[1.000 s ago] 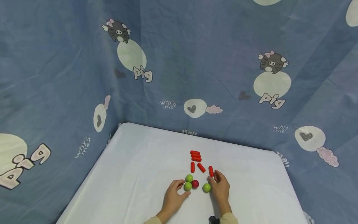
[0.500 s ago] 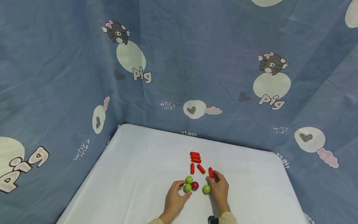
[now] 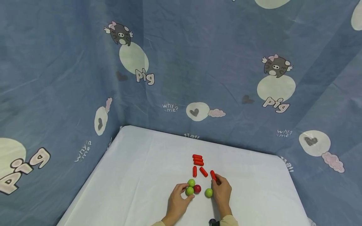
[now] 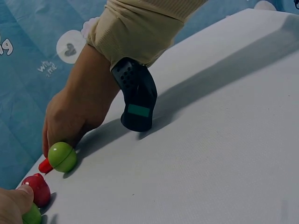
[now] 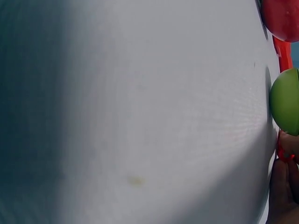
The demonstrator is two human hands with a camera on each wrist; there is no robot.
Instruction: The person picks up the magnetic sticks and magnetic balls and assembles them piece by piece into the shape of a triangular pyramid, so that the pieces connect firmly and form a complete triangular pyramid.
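Two bare hands work on a white table (image 3: 135, 169), in front of a blue curtain (image 3: 181, 69) with pig prints. At the left, the left hand (image 3: 177, 200) has its thumb and fingers curved round the near green ball (image 3: 189, 191), clamped between them. Just beyond it, on the far side, sits the far green ball (image 3: 191, 182). One lengthwise red capsule (image 3: 194, 171) lies farther away, and the red ball (image 3: 197, 188) rests beside the green pair, on their right. Three crosswise red capsules (image 3: 198, 160) form a close row at the far side. Next comes a slanted red capsule (image 3: 203, 171), then a third green ball (image 3: 208, 192), just beside the right hand (image 3: 222, 192). This hand pinches the rightmost red capsule (image 3: 213, 174) at its near end; whether the capsule touches the table, one cannot tell. A dark device (image 4: 135, 93) is on the right wrist.
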